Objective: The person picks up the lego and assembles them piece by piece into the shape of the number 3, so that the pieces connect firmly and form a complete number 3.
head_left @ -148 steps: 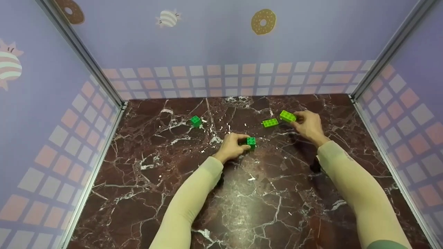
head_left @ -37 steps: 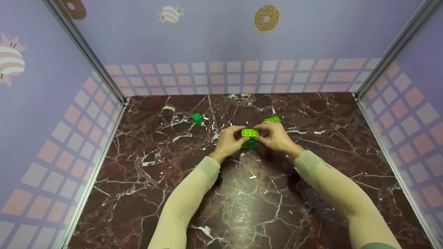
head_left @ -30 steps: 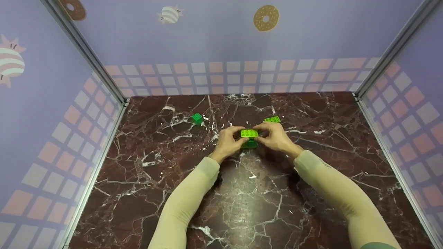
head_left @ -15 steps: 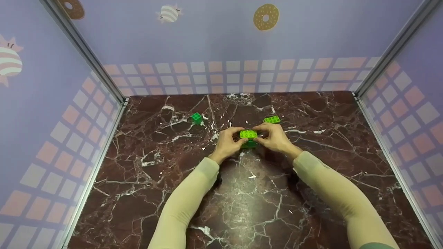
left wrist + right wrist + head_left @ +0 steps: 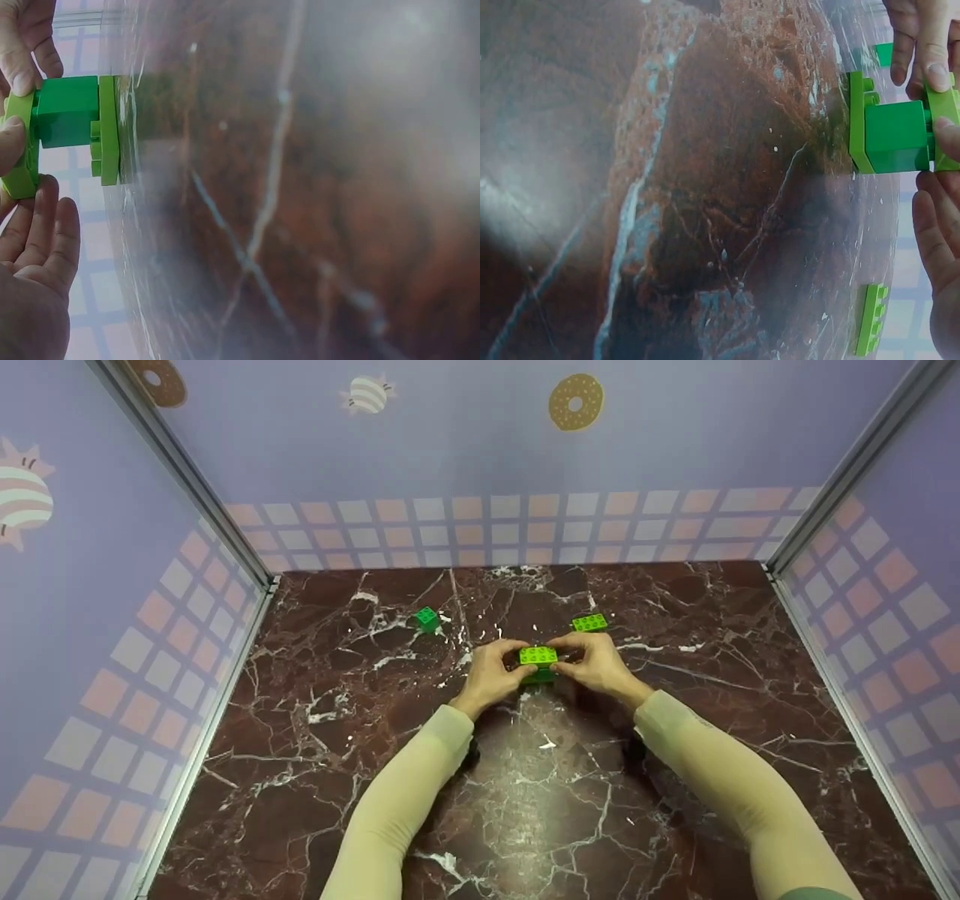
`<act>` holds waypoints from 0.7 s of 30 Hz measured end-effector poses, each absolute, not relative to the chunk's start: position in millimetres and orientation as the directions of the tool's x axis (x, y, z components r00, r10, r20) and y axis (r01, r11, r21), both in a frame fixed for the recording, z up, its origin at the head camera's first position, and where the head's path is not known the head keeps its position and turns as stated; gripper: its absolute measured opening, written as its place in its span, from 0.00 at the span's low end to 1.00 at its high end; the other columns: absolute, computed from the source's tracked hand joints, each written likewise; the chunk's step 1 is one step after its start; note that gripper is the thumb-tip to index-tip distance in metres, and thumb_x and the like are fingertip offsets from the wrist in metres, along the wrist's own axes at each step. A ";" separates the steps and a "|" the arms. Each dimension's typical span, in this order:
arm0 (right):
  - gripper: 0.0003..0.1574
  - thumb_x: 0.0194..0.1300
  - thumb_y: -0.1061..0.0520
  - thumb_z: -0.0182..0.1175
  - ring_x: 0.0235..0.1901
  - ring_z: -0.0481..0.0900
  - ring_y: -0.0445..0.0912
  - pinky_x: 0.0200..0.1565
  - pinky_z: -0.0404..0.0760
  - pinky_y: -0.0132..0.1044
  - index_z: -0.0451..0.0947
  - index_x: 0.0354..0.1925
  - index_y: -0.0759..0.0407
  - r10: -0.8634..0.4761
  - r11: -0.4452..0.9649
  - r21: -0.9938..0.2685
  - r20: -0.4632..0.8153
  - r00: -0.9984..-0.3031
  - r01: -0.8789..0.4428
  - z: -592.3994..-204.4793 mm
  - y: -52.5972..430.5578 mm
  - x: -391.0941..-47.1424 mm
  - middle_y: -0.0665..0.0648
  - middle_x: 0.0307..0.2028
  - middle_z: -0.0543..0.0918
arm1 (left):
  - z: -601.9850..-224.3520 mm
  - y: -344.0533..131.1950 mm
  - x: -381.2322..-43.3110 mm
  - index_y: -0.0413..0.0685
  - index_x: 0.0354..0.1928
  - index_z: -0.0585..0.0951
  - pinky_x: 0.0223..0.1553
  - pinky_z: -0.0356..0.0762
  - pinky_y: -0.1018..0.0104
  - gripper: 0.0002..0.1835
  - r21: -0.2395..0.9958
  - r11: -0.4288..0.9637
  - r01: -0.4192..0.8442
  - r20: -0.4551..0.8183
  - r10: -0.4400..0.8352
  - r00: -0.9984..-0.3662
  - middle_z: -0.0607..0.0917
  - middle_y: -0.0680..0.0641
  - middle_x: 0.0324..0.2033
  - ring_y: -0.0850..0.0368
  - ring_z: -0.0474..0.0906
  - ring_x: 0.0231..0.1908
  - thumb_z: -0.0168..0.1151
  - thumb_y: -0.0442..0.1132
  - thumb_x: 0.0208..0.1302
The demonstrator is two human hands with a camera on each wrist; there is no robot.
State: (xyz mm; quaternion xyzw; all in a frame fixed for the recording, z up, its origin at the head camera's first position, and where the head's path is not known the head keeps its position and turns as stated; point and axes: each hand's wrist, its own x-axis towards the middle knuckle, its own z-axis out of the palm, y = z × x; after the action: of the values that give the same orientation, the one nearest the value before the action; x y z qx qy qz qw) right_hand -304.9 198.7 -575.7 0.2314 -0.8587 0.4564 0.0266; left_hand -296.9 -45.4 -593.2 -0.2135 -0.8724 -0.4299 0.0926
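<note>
Lime brick [image 5: 538, 655], the eight-stud one, was right between your hands, up on top of a little stack near the middle of the table. You had it pinched from both ends: your left hand [image 5: 491, 671] on one, your right hand [image 5: 600, 664] on the other, thumbs on the near side and each hand closed down to the width of the brick. Parts of your fingertips were hidden, so I couldn't tell exactly where they all touched.

Under it was a dark green brick [image 5: 69, 112], with a sliver of studs showing between the two. That one sat on the right end of a thin lime plate [image 5: 110, 131], flat on the table, with your lime brick sticking out leftward over the plate's bare studs.

Just beyond your right hand lay a second lime plate [image 5: 589, 622], and farther off to your left was another green brick [image 5: 427, 619]. You had pale sleeves [image 5: 409, 780] over a dark red, white-veined table [image 5: 285, 810], with a lavender wall [image 5: 465, 435] behind, all donuts, candies and checks.
</note>
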 end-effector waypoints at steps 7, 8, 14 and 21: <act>0.23 0.63 0.68 0.81 0.52 0.95 0.65 0.52 0.95 0.54 0.92 0.56 0.66 -0.368 0.474 -0.777 0.253 -0.895 -0.415 -578.2 197.6 -305.0 0.68 0.52 0.95 | -593.9 -47.4 -297.5 0.39 0.56 0.92 0.59 0.90 0.48 0.21 0.696 0.538 0.475 0.367 0.303 -0.880 0.96 0.39 0.51 0.43 0.94 0.52 0.84 0.40 0.64; 0.23 0.62 0.68 0.81 0.52 0.95 0.65 0.52 0.95 0.54 0.92 0.57 0.66 -0.367 0.477 -0.775 0.254 -0.895 -0.415 -578.5 197.4 -305.3 0.68 0.52 0.95 | -593.8 -47.7 -297.3 0.38 0.56 0.93 0.59 0.90 0.48 0.21 0.696 0.540 0.474 0.365 0.302 -0.881 0.96 0.39 0.51 0.43 0.94 0.52 0.84 0.40 0.64; 0.22 0.63 0.65 0.81 0.48 0.96 0.62 0.49 0.96 0.54 0.93 0.55 0.65 -0.392 0.501 -0.697 0.345 -0.853 -0.513 -580.9 197.7 -307.0 0.66 0.49 0.96 | -591.1 -47.3 -296.4 0.39 0.55 0.93 0.59 0.90 0.50 0.20 0.671 0.567 0.478 0.372 0.300 -0.878 0.96 0.40 0.50 0.44 0.94 0.51 0.83 0.40 0.64; 0.22 0.61 0.66 0.82 0.47 0.97 0.62 0.49 0.96 0.53 0.93 0.55 0.66 -0.412 0.501 -0.677 0.360 -0.837 -0.539 -581.6 200.9 -308.6 0.65 0.50 0.96 | -589.3 -46.7 -298.5 0.40 0.56 0.92 0.63 0.90 0.52 0.21 0.661 0.585 0.469 0.341 0.323 -0.883 0.96 0.40 0.53 0.44 0.94 0.55 0.83 0.41 0.64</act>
State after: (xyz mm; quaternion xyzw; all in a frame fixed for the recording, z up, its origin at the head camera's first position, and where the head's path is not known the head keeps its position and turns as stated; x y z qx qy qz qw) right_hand -308.6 200.9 -581.6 0.2755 -0.8630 0.4167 0.0758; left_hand -298.5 -46.7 -589.3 -0.2238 -0.8855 -0.3967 0.0920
